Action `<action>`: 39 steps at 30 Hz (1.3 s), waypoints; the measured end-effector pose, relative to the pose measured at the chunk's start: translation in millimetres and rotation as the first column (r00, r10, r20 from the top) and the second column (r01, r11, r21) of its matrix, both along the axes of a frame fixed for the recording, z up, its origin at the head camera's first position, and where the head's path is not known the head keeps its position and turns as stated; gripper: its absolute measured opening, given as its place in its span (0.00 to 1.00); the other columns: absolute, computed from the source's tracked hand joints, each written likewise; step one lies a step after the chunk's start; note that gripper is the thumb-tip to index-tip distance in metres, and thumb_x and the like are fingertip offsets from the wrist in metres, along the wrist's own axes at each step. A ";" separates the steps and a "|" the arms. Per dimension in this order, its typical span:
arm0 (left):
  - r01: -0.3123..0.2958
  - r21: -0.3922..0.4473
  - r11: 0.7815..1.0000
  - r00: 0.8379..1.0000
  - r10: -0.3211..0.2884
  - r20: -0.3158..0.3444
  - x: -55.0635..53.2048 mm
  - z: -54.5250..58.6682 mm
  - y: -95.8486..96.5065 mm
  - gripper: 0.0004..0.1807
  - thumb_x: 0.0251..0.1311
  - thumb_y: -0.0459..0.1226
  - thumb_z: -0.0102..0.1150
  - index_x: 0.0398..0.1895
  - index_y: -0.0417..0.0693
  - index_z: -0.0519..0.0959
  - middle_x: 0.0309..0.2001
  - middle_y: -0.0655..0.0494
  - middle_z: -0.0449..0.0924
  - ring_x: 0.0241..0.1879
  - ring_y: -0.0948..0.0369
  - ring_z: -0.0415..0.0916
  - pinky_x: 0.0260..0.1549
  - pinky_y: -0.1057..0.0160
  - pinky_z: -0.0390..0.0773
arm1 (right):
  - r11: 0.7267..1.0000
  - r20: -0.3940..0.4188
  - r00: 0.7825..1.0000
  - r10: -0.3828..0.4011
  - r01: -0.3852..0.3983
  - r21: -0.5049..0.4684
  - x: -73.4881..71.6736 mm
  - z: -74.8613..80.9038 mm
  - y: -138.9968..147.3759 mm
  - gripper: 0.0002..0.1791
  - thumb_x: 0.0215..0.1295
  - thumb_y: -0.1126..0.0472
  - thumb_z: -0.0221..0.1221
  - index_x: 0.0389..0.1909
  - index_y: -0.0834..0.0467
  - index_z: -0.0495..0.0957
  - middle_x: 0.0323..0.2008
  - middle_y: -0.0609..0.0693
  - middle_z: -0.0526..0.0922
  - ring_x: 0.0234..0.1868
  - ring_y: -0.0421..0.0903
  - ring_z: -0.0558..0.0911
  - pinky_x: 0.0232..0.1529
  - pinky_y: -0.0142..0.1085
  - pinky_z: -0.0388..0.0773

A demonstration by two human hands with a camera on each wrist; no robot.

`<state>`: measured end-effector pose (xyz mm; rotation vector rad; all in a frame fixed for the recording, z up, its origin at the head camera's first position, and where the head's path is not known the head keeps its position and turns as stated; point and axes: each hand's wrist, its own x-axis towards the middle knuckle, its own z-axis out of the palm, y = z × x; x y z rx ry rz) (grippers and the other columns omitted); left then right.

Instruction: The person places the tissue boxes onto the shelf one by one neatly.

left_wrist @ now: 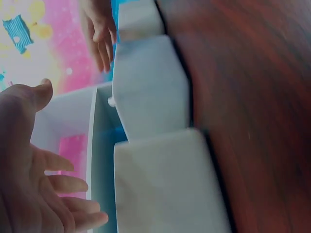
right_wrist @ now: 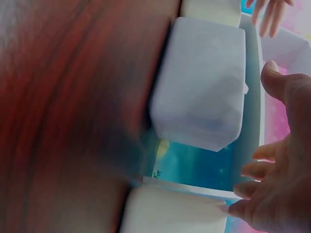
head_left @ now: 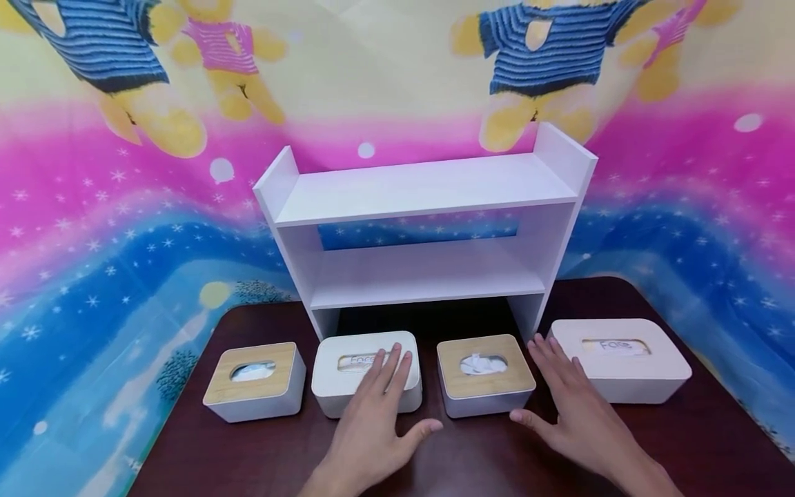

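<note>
My left hand hovers over the front right part of a white tissue box, fingers spread and thumb out to the right. To the right of it stands a tissue box with a wooden lid and tissue showing in its oval slot. My right hand is stretched out between that box and a larger white tissue box, its fingertips beside the larger box's left edge. Another wood-lidded tissue box sits at the far left. In both wrist views the fingers are extended and grip nothing.
Behind the row of boxes stands a white shelf rack with two boards and raised side panels. The boxes rest on a dark reddish-brown table. A colourful cloth printed with bears and snowflakes hangs behind and around the table.
</note>
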<state>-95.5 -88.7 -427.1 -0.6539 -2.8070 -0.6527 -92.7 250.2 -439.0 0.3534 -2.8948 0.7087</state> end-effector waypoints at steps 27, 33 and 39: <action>-0.042 0.366 0.930 0.987 -0.019 0.162 6.2 -26.9 64.1 0.45 0.75 0.58 0.62 0.82 0.38 0.64 0.79 0.42 0.70 0.74 0.46 0.74 0.69 0.44 0.80 | 0.988 0.062 0.997 -0.048 0.057 -0.146 -4.7 -15.5 -11.1 0.53 0.70 0.37 0.69 0.85 0.59 0.57 0.80 0.68 0.67 0.77 0.72 0.70 0.68 0.71 0.74; -0.036 0.436 0.899 0.993 -0.018 0.120 0.1 -35.2 69.0 0.43 0.74 0.52 0.66 0.79 0.33 0.66 0.75 0.36 0.74 0.68 0.46 0.80 0.58 0.54 0.88 | 0.969 0.094 0.994 -0.057 0.077 -0.234 -9.6 -20.7 -8.8 0.50 0.70 0.46 0.72 0.83 0.63 0.60 0.77 0.71 0.69 0.72 0.66 0.77 0.59 0.52 0.87; -0.110 0.433 0.895 0.979 0.022 0.203 -3.7 -38.1 73.6 0.42 0.72 0.49 0.69 0.79 0.34 0.67 0.74 0.38 0.76 0.67 0.49 0.81 0.59 0.51 0.87 | 0.946 0.125 0.991 -0.049 0.086 -0.313 -10.3 -22.2 -7.1 0.47 0.71 0.50 0.71 0.81 0.67 0.61 0.76 0.72 0.70 0.65 0.60 0.84 0.50 0.40 0.91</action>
